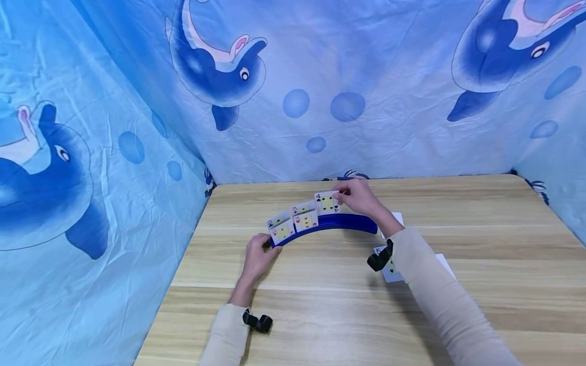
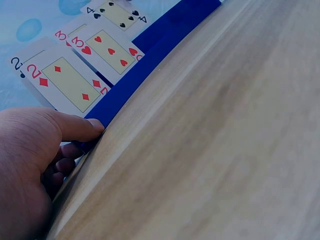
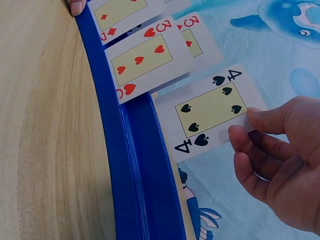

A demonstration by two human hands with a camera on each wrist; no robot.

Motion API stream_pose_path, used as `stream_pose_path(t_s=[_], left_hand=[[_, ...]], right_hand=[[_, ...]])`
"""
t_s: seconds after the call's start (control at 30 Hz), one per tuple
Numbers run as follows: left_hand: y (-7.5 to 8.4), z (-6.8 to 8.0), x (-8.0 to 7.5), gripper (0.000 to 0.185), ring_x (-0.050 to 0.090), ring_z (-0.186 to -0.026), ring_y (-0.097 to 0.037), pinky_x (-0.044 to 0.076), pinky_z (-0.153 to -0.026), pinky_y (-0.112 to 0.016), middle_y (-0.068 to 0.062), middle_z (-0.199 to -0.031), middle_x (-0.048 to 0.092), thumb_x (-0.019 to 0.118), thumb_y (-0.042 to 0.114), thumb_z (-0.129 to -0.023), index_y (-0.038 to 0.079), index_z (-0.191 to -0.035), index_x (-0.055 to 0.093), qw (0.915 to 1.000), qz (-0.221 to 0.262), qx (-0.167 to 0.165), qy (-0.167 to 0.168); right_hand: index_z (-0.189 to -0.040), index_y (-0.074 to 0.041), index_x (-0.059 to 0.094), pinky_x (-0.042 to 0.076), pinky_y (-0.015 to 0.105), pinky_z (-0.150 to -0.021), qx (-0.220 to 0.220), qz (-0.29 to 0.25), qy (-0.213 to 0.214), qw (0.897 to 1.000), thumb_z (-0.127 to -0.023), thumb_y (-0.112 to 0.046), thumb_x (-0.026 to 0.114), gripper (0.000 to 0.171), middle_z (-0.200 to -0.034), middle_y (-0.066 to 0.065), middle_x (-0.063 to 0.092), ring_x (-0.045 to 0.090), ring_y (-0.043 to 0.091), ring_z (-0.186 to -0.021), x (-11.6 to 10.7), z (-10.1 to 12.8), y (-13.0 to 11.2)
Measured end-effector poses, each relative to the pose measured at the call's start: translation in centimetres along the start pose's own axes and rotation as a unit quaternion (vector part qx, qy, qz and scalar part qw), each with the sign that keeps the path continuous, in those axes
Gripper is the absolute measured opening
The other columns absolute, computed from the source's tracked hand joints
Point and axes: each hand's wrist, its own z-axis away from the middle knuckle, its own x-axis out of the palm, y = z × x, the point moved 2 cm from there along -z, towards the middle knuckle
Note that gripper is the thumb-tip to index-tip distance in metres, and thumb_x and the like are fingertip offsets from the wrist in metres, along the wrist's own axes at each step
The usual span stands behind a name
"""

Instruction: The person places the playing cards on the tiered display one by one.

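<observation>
Loose cards (image 1: pixel 393 267) mostly hidden under right forearm.

Counter (image 1: pixel 320 315): light wood-grain surface, boards running side to side. Backdrop cloth (image 1: pixel 366 76): blue fabric, creased, printed with cartoon dolphins and bubbles, hung behind the counter at 12 o'clock and down its 9 o'clock side. Loose playing cards (image 1: pixel 446 264): lying flat on the counter at about 3 o'clock, partly hidden under a sleeve; faces not legible.
</observation>
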Motion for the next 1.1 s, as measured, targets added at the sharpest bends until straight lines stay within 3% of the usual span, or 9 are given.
stream_pose_path(t_s=[0.23, 0.53, 1.1], left_hand=[[0.0, 0.0, 0.0, 0.034, 0.061, -0.105, -0.03, 0.052, -0.093, -0.046, -0.017, -0.114, 0.071, 0.079, 0.008, -0.081, -0.001, -0.113, 0.072, 1.0, -0.001, 0.003, 0.003], [-0.1, -0.2, 0.2, 0.036, 0.061, -0.109, -0.032, 0.05, -0.098, -0.048, -0.017, -0.116, 0.07, 0.079, 0.01, -0.081, 0.0, -0.115, 0.071, 0.9999, 0.002, -0.01, -0.005], [0.0, 0.0, 0.1, 0.036, 0.061, -0.11, -0.032, 0.049, -0.099, -0.049, -0.016, -0.117, 0.07, 0.079, 0.011, -0.081, 0.001, -0.115, 0.071, 0.9999, -0.002, -0.015, -0.004]], right_hand=[[-0.109, 0.003, 0.073, 0.051, 0.025, -0.063, -0.003, -0.004, 0.001, 1.0, -0.096, -0.004, 0.062, 0.018, -0.088, 0.017, 0.073, 0.067, 0.019, -0.073, 0.6, -0.1, 0.4], [-0.113, 0.006, 0.071, 0.049, 0.025, -0.065, 0.008, -0.009, 0.004, 1.0, -0.097, -0.005, 0.062, 0.021, -0.086, 0.019, 0.073, 0.069, 0.039, -0.081, 0.0, 0.2, 0.0], [-0.114, -0.001, 0.073, 0.05, 0.028, -0.066, 0.039, 0.011, -0.021, 0.999, -0.099, -0.01, 0.061, 0.021, -0.091, 0.014, 0.075, 0.069, 0.021, -0.078, 0.8, 0.9, 0.6]])
